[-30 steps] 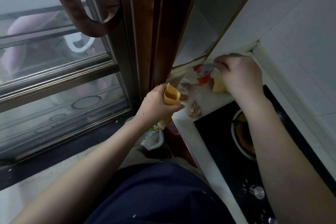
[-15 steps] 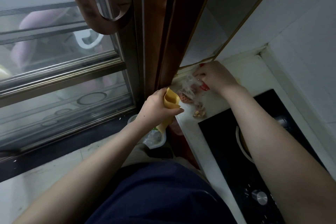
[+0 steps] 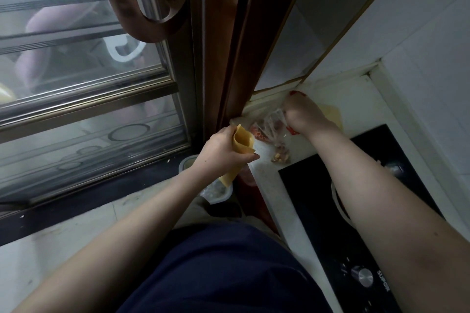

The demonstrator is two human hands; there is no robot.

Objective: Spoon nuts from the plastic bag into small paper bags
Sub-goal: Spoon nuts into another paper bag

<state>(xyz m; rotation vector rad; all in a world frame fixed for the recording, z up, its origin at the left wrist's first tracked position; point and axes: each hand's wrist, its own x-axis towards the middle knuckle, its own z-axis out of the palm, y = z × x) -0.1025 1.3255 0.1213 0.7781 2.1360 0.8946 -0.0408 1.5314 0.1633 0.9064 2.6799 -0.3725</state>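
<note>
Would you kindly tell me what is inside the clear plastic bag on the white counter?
Brownish nuts show through the clear plastic bag near its lower end. The right hand covers its upper part, so any spoon there is hidden.

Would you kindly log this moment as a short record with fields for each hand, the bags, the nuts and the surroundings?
left hand: left hand closed around the paper bag, mouth open upward, held off the counter edge
right hand: right hand down in the plastic bag; its grip is hidden
spoon: not visible
loose nuts: small pile of nuts on the counter
second paper bag: flat paper bag behind the right hand
nearby: black cooktop with a knob
</note>
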